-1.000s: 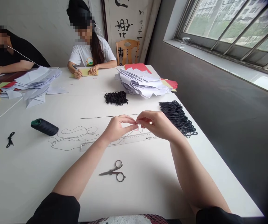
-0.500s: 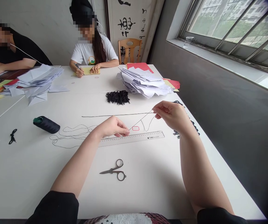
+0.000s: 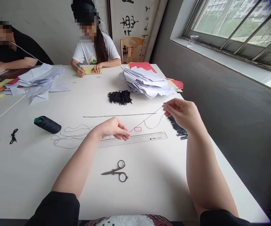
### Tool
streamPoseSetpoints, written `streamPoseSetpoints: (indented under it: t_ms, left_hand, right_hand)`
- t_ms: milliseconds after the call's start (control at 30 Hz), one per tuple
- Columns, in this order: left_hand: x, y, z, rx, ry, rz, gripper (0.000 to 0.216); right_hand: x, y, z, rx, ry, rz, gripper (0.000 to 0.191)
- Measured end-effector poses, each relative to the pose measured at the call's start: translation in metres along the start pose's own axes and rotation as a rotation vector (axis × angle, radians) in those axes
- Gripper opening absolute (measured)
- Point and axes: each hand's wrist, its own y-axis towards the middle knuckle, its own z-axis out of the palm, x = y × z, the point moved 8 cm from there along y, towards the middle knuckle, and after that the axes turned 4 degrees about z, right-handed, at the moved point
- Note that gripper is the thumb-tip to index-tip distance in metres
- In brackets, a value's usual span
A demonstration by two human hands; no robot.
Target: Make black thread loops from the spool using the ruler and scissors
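My left hand (image 3: pixel 115 128) rests low over the clear ruler (image 3: pixel 149 137), fingers pinched on a thin dark thread (image 3: pixel 146 119). The thread runs taut, up and to the right, to my right hand (image 3: pixel 182 113), which pinches its other part above the table. A slack loop hangs below that hand. The loose thread trails left in coils (image 3: pixel 67 138) toward a dark spool (image 3: pixel 47 124) lying on its side. A small red-outlined square (image 3: pixel 137 129) lies just behind the ruler.
Small scissors (image 3: pixel 116 171) lie near me. A straight cut thread (image 3: pixel 118 115), two heaps of black loops (image 3: pixel 119 97) (image 3: pixel 178 128) and stacks of white paper (image 3: pixel 147 83) (image 3: pixel 40 81) sit on the white table (image 3: pixel 19 175). Two people sit at the far end; one is writing.
My hands, pinched together a second ago, have drawn apart. The right hand moved up and right, pulling the thread taut; the left lowered onto the ruler.
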Motion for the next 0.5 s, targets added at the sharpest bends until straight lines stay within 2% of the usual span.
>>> streamPoseSetpoints:
  t_ms: [367, 500]
  left_hand:
    - [0.004, -0.006, -0.017, -0.049, -0.042, -0.026, 0.024]
    - [0.005, -0.006, -0.019, -0.048, -0.039, -0.028, 0.025]
  right_hand:
    - [-0.002, 0.0, 0.004, 0.017, 0.007, -0.003, 0.025]
    - [-0.01, 0.002, 0.012, 0.12, -0.15, 0.058, 0.021]
